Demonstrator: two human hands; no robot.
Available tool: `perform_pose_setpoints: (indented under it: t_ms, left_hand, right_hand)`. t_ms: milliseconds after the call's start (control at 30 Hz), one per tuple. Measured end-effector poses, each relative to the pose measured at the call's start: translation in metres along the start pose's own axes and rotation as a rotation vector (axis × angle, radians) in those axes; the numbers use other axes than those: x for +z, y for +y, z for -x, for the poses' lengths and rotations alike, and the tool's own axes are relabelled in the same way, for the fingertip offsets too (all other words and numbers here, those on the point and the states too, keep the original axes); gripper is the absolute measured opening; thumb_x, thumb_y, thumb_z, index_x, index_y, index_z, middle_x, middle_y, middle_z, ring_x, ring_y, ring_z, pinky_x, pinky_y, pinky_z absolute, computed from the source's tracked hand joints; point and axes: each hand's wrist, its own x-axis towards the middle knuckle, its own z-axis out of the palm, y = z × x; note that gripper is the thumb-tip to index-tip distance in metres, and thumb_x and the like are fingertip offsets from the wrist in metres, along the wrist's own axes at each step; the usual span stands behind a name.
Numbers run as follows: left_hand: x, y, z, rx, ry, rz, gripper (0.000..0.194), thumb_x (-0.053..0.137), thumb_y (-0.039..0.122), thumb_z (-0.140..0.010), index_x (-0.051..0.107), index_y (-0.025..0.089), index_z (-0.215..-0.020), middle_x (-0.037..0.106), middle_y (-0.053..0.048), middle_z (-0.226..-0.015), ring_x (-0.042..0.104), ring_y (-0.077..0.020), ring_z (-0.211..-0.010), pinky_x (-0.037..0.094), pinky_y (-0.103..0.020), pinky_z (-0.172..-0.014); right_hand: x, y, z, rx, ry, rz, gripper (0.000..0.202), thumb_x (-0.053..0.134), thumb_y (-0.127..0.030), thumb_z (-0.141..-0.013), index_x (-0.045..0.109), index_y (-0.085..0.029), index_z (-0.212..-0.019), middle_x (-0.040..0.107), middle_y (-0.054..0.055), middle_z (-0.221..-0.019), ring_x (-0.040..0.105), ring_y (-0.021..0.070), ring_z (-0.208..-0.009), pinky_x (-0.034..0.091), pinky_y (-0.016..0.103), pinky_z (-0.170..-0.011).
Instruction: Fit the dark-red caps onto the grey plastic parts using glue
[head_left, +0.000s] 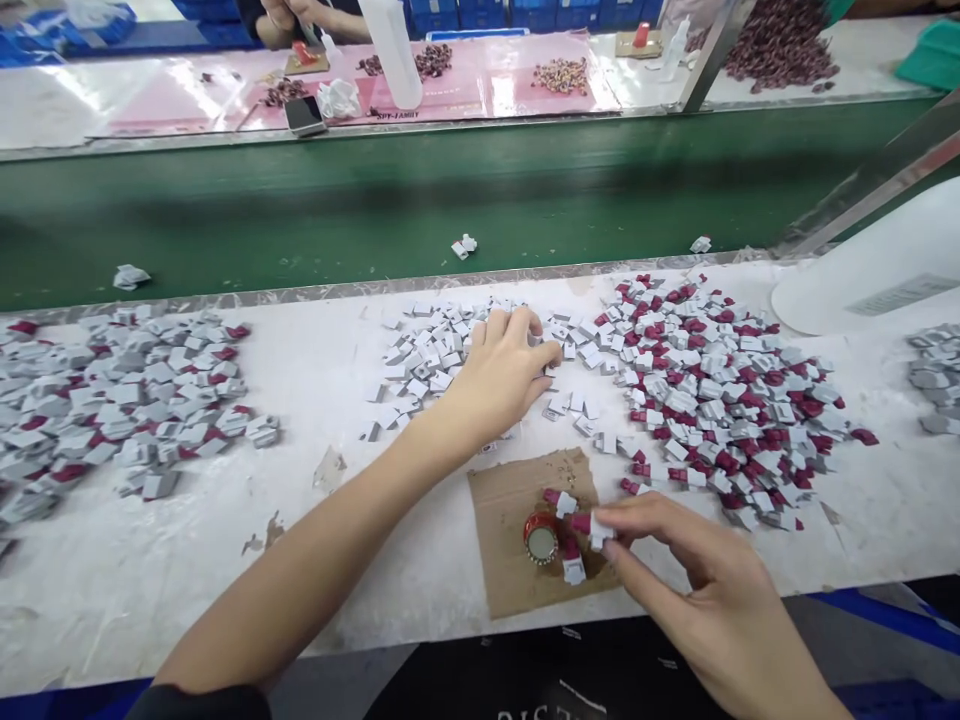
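Note:
My right hand (697, 590) pinches a small grey-and-maroon plastic piece (600, 532) between thumb and forefinger, just above a brown cardboard square (510, 590). Two similar grey-and-maroon pieces, one upper (561, 502) and one lower (573, 562), lie on the cardboard beside a small red bottle cap (541, 540) with a pale inside. Farther forward, my left hand (499, 375) reaches over a loose pile of small grey plastic pieces (424, 350). Its fingers are bent and spread apart, with the tips among the pieces. Whether one touches a particular piece is hidden.
Grey-and-maroon pieces form a large heap (720, 390) on the right and another (127, 400) on the left. A white cylinder (877, 260) stands at the right. Beyond the table runs a green conveyor belt (337, 210). Across it, a person's hands (307, 12) are at another table.

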Motion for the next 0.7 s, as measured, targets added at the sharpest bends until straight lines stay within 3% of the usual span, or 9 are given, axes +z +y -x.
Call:
perform_pose_setpoints:
  t_ms: [133, 233, 333, 433, 500, 600, 700]
  left_hand:
    - [0.002, -0.001, -0.002, 0.022, 0.052, 0.052, 0.012, 0.07, 0.01, -0.103, 0.074, 0.018, -0.112, 0.056, -0.019, -0.147, 0.047, -0.0408, -0.137, 0.043, -0.058, -0.113]
    - [-0.004, 0.006, 0.006, 0.061, 0.113, 0.197, 0.014, 0.061, 0.009, -0.107, 0.069, 0.018, -0.113, 0.063, -0.018, -0.145, 0.05, -0.0391, -0.142, 0.041, -0.059, -0.118]
    - [-0.013, 0.017, 0.02, -0.015, 0.122, 0.668, 0.014, 0.054, 0.015, -0.112, 0.064, 0.021, -0.121, 0.073, -0.012, -0.127, 0.067, -0.0296, -0.125, 0.052, -0.05, -0.111]
    - [-0.019, 0.026, 0.034, -0.229, 0.059, 1.281, 0.011, 0.058, 0.024, -0.112, 0.063, 0.021, -0.122, 0.075, -0.009, -0.116, 0.079, -0.0241, -0.105, 0.063, -0.041, -0.096]
    - [-0.019, 0.029, 0.042, -0.384, 0.021, 1.539, 0.011, 0.063, 0.025, -0.11, 0.067, 0.019, -0.118, 0.076, -0.008, -0.108, 0.081, -0.0228, -0.1, 0.065, -0.039, -0.094]
    - [-0.017, 0.03, 0.053, -0.532, 0.014, 1.614, 0.013, 0.072, 0.026, -0.106, 0.075, 0.017, -0.115, 0.077, -0.007, -0.104, 0.079, -0.0189, -0.094, 0.066, -0.034, -0.089]
    - [-0.015, 0.029, 0.064, -0.516, 0.048, 1.429, 0.02, 0.078, 0.029, -0.104, 0.079, 0.019, -0.121, 0.078, -0.005, -0.099, 0.076, -0.0158, -0.084, 0.066, -0.032, -0.084]
  right_hand:
    - [0.017, -0.006, 0.009, -0.033, -0.06, -0.065, 0.019, 0.07, -0.016, -0.104, 0.082, -0.029, -0.113, 0.087, 0.003, -0.104, 0.085, 0.0213, -0.092, 0.07, 0.026, -0.076]
    - [0.024, -0.005, 0.011, -0.055, -0.033, -0.081, 0.021, 0.069, -0.013, -0.103, 0.081, -0.028, -0.114, 0.086, 0.002, -0.105, 0.085, 0.0193, -0.093, 0.069, 0.023, -0.078]
    - [0.026, 0.0, 0.012, -0.049, -0.033, -0.088, 0.023, 0.07, -0.012, -0.103, 0.08, -0.029, -0.116, 0.086, 0.001, -0.109, 0.085, 0.0178, -0.096, 0.068, 0.021, -0.082]
    - [0.027, 0.002, 0.013, -0.044, -0.054, -0.108, 0.025, 0.07, -0.012, -0.104, 0.08, -0.03, -0.117, 0.085, 0.0, -0.108, 0.084, 0.0161, -0.096, 0.067, 0.02, -0.083]
    - [0.027, 0.003, 0.013, -0.046, -0.055, -0.108, 0.025, 0.07, -0.012, -0.104, 0.08, -0.031, -0.118, 0.085, -0.001, -0.108, 0.084, 0.0158, -0.096, 0.067, 0.019, -0.082]
    - [0.028, 0.003, 0.013, -0.055, -0.044, -0.098, 0.025, 0.07, -0.012, -0.104, 0.081, -0.03, -0.117, 0.085, 0.0, -0.107, 0.085, 0.0166, -0.096, 0.068, 0.02, -0.082]
    - [0.028, 0.003, 0.013, -0.055, -0.041, -0.1, 0.026, 0.071, -0.012, -0.103, 0.082, -0.031, -0.117, 0.086, 0.0, -0.107, 0.086, 0.0168, -0.096, 0.068, 0.02, -0.083]
